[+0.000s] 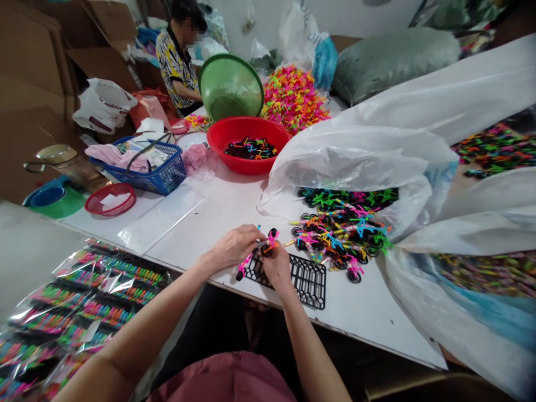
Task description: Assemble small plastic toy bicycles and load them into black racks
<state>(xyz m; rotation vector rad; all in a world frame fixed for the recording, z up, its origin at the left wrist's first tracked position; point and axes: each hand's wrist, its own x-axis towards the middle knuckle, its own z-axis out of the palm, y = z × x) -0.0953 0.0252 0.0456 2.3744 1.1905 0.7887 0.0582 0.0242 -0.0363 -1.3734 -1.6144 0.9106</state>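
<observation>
Fingertip to fingertip, my two hands meet above a black slotted plastic rack (310, 285) at the table's front edge. My left hand (234, 248) is closed, reaching in from the left with its fingers on a small toy bicycle (272, 239) with pink and black parts. My right hand (277, 268) closes on the same toy from below, and its fingers partly hide it. A pink toy bicycle (244, 267) is at the rack's left end, below my left hand. Just right of the rack lies a pile of colourful toy bicycles (335, 234) with black wheels.
White plastic sacks (360, 151) spill toy bicycles on the right. A red basin (218, 142) holds more, with a green basin (231, 84) tilted behind it. At left stand a blue basket (167, 173) and packed bags (100, 296). Across the table sits another person (178, 67).
</observation>
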